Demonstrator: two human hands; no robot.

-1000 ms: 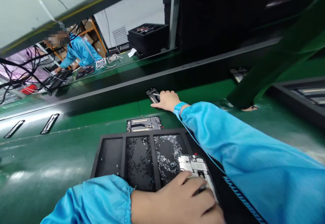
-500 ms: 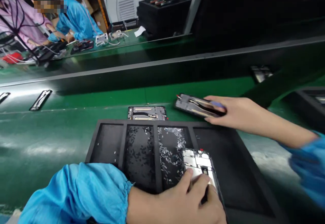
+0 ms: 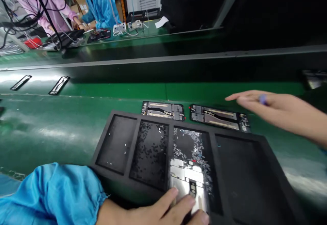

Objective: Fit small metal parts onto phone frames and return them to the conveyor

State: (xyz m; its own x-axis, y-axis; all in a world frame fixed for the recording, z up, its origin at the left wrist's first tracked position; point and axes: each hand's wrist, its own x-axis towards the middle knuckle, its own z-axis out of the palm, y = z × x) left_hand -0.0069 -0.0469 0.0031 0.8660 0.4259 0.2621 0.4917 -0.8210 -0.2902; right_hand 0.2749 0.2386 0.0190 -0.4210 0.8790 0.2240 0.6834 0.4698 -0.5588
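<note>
My left hand (image 3: 176,209) grips an opened phone (image 3: 189,184), silver inside with a red tab at its top edge, above the front part of a black foam tray (image 3: 170,140). The thumb and the phone's lower end are hidden or out of frame. A second opened phone (image 3: 219,116) lies on the green surface behind the tray. Just right of it and above it, my right hand (image 3: 270,106) has its fingers stretched out, holding nothing; something purple wraps one finger. A third opened phone (image 3: 163,110) lies left of the second one, at the tray's back edge.
Tiny black and clear pieces lie scattered in the tray's middle compartments. Two phone parts (image 3: 59,85) rest at the far left on the green surface (image 3: 51,126). A long dark ledge (image 3: 153,71) runs behind. Co-workers in blue (image 3: 103,5) and pink stand beyond, near stacked black trays (image 3: 189,7).
My right hand has set its phone down behind the tray, let go and drawn back to the right. The phone in my left hand has come nearer the tray's middle. The view has shifted.
</note>
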